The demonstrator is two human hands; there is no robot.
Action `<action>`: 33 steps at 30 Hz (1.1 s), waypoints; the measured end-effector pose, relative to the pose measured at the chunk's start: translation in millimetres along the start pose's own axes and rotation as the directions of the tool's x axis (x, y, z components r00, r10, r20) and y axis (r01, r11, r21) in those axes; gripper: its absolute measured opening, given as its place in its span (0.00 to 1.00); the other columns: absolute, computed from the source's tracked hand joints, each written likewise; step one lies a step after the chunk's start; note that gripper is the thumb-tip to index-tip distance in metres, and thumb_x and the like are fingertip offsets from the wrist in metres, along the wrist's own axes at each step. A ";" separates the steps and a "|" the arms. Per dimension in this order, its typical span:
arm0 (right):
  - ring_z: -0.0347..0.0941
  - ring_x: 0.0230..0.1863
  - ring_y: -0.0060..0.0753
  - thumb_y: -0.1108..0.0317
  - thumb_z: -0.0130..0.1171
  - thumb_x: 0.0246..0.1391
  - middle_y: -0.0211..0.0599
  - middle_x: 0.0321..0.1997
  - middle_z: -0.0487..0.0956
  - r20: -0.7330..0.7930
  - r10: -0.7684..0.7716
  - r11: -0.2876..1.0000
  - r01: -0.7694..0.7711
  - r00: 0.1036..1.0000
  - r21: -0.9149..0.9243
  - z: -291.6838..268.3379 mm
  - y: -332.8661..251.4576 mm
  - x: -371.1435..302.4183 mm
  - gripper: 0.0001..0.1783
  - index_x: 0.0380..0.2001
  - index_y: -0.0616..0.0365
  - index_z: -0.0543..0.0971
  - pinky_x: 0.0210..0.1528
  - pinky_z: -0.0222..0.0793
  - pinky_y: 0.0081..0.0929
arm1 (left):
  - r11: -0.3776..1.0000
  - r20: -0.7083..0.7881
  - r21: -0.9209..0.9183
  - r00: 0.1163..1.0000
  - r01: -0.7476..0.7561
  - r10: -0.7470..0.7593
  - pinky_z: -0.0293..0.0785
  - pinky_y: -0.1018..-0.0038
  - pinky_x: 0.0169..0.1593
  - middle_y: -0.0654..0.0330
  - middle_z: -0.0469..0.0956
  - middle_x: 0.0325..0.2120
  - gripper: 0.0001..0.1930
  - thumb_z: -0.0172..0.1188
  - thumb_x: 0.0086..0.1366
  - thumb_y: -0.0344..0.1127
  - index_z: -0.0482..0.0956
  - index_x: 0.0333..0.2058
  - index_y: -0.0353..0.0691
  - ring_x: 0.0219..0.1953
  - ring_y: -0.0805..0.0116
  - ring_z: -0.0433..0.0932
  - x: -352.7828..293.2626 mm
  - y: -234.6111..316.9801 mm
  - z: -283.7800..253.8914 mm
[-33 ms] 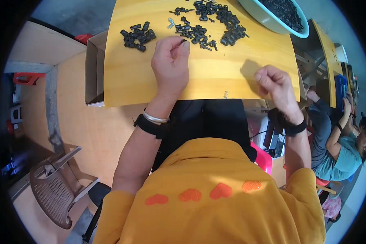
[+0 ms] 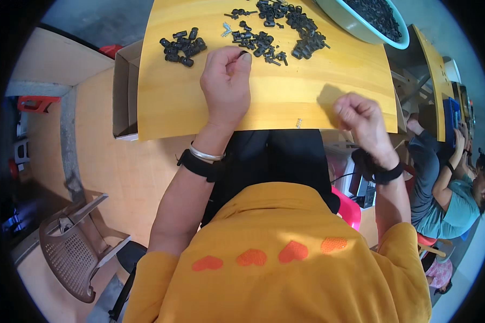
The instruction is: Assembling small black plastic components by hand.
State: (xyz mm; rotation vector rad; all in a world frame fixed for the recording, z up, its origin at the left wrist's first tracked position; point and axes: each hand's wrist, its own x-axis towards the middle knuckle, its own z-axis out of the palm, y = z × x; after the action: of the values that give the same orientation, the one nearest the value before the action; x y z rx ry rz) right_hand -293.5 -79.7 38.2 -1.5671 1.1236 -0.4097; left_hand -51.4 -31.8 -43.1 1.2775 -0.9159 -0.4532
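Observation:
My left hand is closed above the wooden table, thumb and forefinger pinching a small black plastic part. Most of that part is hidden by the fingers. To the right, over the front edge, my right hand has its fingers curled together; whether anything is in them I cannot make out. A few tiny silvery coiled pieces lie between the hands at the edge. Beyond my left hand are loose black plastic parts. Left of it sits a separate group of black barrel-shaped pieces.
A pale turquoise basin full of black parts stands at the far right of the table. More silvery bits lie among the piles. A cardboard box adjoins the left side. Another person sits at the right.
My right hand has shifted slightly to the left. My left hand stays in nearly the same place with the black part.

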 end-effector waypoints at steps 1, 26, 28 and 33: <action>0.64 0.24 0.13 0.70 0.54 0.53 0.24 0.21 0.71 -0.010 -0.024 0.996 0.023 1.000 -0.084 11.5 0.7 -10.0 0.06 0.28 0.62 0.75 0.26 0.62 0.15 | 1.000 0.004 0.010 1.000 -0.010 0.010 0.67 0.85 0.36 0.66 0.73 0.29 0.07 0.54 0.61 0.28 0.73 0.35 0.31 0.31 0.83 0.69 1.2 -0.4 0.2; 0.68 0.25 0.18 0.74 0.58 0.50 0.30 0.27 0.76 -0.056 -0.340 0.783 0.316 0.939 0.536 70.7 -52.8 -7.1 0.05 0.32 0.63 0.78 0.30 0.64 0.15 | 0.836 0.274 -0.426 0.930 0.346 -0.246 0.73 0.79 0.31 0.59 0.77 0.26 0.08 0.55 0.60 0.29 0.74 0.38 0.34 0.27 0.74 0.76 -56.3 84.8 -19.1; 0.68 0.26 0.16 0.74 0.58 0.49 0.28 0.27 0.76 -0.030 -0.387 0.770 0.341 0.922 0.539 69.4 -54.4 -7.6 0.05 0.32 0.61 0.78 0.29 0.63 0.14 | 0.833 0.284 -0.439 0.931 0.338 -0.229 0.71 0.82 0.29 0.61 0.76 0.25 0.07 0.55 0.60 0.28 0.74 0.37 0.34 0.26 0.77 0.75 -57.7 91.3 -16.1; 0.68 0.26 0.15 0.73 0.58 0.49 0.27 0.26 0.76 0.027 -0.418 0.794 0.351 0.908 0.496 69.3 -50.9 -12.0 0.05 0.32 0.60 0.78 0.29 0.62 0.13 | 0.841 0.316 -0.437 0.930 0.320 -0.190 0.70 0.85 0.28 0.64 0.76 0.24 0.07 0.55 0.60 0.28 0.74 0.37 0.34 0.25 0.80 0.74 -65.0 98.3 -15.9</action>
State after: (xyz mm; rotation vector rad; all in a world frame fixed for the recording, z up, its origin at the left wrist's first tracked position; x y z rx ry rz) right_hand -224.8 -33.6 64.5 -1.3397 0.5242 -0.7831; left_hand -95.4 52.6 28.1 0.8875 -0.7790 -1.0206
